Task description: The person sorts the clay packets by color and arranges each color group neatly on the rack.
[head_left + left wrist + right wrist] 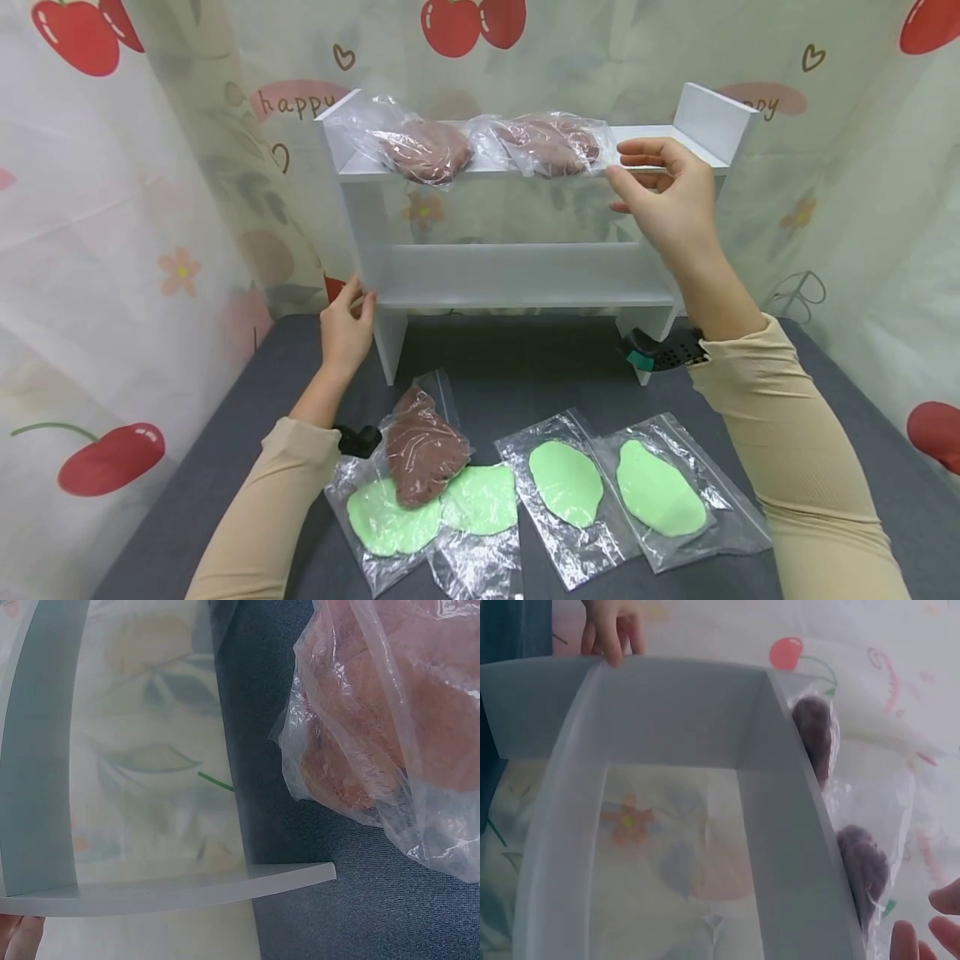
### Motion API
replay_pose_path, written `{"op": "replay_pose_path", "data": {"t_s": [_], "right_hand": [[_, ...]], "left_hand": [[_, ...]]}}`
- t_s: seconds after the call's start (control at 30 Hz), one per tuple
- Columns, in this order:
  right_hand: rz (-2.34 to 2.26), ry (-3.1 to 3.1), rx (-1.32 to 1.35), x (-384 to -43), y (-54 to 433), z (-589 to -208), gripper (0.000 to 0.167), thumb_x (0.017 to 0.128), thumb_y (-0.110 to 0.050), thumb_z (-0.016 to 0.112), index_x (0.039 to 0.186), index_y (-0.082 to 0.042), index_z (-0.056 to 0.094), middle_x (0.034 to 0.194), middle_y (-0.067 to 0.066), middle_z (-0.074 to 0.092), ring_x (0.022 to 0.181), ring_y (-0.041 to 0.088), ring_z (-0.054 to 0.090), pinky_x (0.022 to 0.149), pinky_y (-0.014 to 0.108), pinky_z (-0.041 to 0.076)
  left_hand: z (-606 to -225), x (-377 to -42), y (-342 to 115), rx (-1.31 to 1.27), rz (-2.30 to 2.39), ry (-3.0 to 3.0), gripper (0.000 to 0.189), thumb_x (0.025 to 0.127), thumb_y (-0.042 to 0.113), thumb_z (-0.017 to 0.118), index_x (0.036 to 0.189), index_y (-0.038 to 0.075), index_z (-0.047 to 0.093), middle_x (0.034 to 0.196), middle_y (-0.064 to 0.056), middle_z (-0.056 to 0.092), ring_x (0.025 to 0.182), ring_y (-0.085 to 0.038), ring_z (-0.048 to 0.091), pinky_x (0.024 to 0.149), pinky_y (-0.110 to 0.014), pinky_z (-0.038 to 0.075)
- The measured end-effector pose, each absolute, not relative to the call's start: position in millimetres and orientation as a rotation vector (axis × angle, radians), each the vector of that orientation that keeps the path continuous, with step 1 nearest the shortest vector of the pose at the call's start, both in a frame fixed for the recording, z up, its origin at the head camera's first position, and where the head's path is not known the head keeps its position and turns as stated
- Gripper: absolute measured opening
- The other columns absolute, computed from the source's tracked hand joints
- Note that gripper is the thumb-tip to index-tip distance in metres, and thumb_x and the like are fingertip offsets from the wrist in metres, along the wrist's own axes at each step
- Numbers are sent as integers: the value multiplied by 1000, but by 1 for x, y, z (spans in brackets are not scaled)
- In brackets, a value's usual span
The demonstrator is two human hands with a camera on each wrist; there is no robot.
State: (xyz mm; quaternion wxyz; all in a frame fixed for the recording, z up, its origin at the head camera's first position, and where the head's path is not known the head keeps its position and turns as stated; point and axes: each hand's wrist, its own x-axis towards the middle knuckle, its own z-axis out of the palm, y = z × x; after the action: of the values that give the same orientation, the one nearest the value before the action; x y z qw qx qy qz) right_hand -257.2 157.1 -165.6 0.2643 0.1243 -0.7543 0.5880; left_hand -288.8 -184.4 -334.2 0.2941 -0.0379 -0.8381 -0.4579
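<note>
A white two-tier shelf [525, 279] stands on the dark table. My left hand [347, 329] holds its left side panel low down, thumb at the front edge. Two clear bags of brown, clay-like stuff lie side by side on the top tier: one bag [429, 152] at the left, the other bag [551, 143] in the middle. Just right of the middle bag is my right hand [667, 187], fingers spread and loosely bent with nothing between them. In the right wrist view, the fingertips [905, 941] show beside that bag.
In front of the shelf, a bagged brown piece [423, 450] lies over bagged green flat pieces [480, 500]. Two more bagged green pieces, one [566, 483] and another [660, 487], lie to the right. A patterned curtain [187, 167] surrounds the table [225, 433].
</note>
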Motion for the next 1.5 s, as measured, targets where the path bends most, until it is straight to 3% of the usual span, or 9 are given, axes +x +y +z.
{"op": "replay_pose_path", "data": {"t_s": [0.3, 0.47, 0.73, 0.97, 1.23, 1.5], "right_hand": [[1519, -2161, 518, -234, 150, -200, 30, 87, -12, 64, 115, -4, 61, 99, -2, 59, 78, 5, 63, 65, 16, 56], [1486, -2275, 605, -229, 146, -225, 34, 89, -13, 63, 121, -2, 57, 104, 5, 59, 80, 3, 63, 69, 17, 56], [1483, -2564, 644, -227, 133, -280, 40, 90, -19, 63, 127, -9, 54, 123, 16, 58, 97, 26, 65, 76, 30, 56], [1509, -2701, 765, -223, 115, -326, 45, 89, -21, 64, 130, -10, 51, 122, 16, 58, 101, 28, 64, 84, 37, 55], [1686, -2822, 851, -220, 97, -364, 56, 89, -26, 64, 137, -10, 42, 130, 20, 50, 108, 32, 61, 83, 36, 55], [1886, -2915, 775, -217, 75, -394, 65, 87, -28, 67, 141, -11, 36, 143, 22, 37, 117, 36, 56, 89, 44, 53]], "left_hand": [[-335, -290, -185, -94, -1201, -2240, 45, 95, 12, 52, 140, 15, 45, 124, -21, 60, 98, -37, 66, 80, -48, 55], [-336, -290, -185, -100, -1207, -2229, 45, 95, 13, 53, 139, 16, 46, 124, -22, 60, 98, -37, 66, 81, -48, 55], [-335, -289, -185, -118, -1220, -2221, 44, 95, 13, 52, 139, 15, 46, 124, -23, 60, 101, -38, 65, 83, -49, 55], [-334, -289, -185, -116, -1210, -2227, 45, 95, 12, 52, 140, 15, 46, 124, -23, 60, 99, -38, 65, 81, -50, 55], [-333, -288, -184, -106, -1216, -2232, 45, 95, 12, 52, 140, 13, 45, 123, -23, 60, 98, -38, 66, 80, -50, 55], [-333, -288, -184, -96, -1233, -2243, 47, 96, 12, 51, 142, 14, 42, 127, -21, 58, 101, -37, 65, 80, -49, 55]]}}
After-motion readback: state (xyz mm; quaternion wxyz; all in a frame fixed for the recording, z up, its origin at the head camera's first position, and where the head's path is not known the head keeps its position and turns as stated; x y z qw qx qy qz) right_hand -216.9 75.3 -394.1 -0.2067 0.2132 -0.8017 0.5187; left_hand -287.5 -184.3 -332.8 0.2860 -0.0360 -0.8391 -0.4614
